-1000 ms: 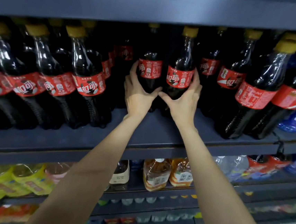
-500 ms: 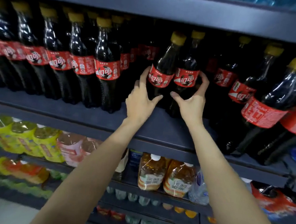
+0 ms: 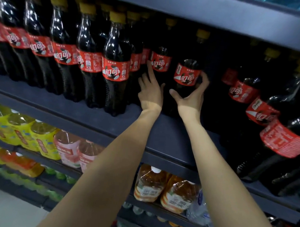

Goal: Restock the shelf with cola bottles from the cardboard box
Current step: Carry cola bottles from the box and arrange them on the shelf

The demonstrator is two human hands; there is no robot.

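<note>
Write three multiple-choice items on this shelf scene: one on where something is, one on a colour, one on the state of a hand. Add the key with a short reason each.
1. Where do the amber drink bottles stand?
A. On the shelf below the cola
B. Beside the cola on the same shelf
C. On the floor

2. What colour are the caps of the cola bottles?
A. White
B. Yellow
C. Blue

3. What is the right hand doing?
A. Hanging idle
B. Resting flat on the shelf edge
C. Curling round a cola bottle

Key:
1 A, they show under the cola shelf.
2 B, every cap in view is yellow.
3 C, thumb and fingers wrap the bottle's sides.
</note>
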